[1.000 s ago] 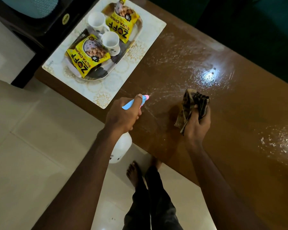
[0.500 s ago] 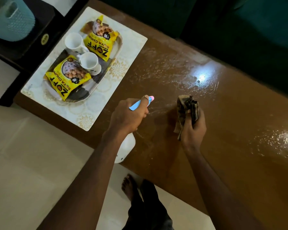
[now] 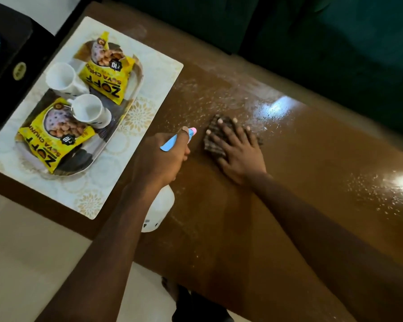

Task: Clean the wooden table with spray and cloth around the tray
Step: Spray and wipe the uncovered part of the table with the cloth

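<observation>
The brown wooden table (image 3: 300,182) is speckled with spray droplets around its middle. My left hand (image 3: 159,160) grips a white spray bottle (image 3: 159,209) by its blue and pink trigger head, nozzle pointing over the table. My right hand (image 3: 236,149) lies flat with spread fingers on a dark checked cloth (image 3: 213,141), pressing it onto the wet wood just right of the nozzle. The tray (image 3: 126,112) sits at the table's left end on a white patterned placemat (image 3: 89,196).
The tray carries two white cups (image 3: 63,81) (image 3: 91,110) and two yellow snack packets (image 3: 107,68) (image 3: 54,140). A dark green sofa (image 3: 323,43) runs along the table's far side. Pale tiled floor (image 3: 21,252) lies at the near left, with a dark stand (image 3: 5,66) beyond it.
My right hand went from holding the bunched cloth above the table to pressing it flat on the wood, fingers spread. My left hand keeps the spray bottle in about the same place.
</observation>
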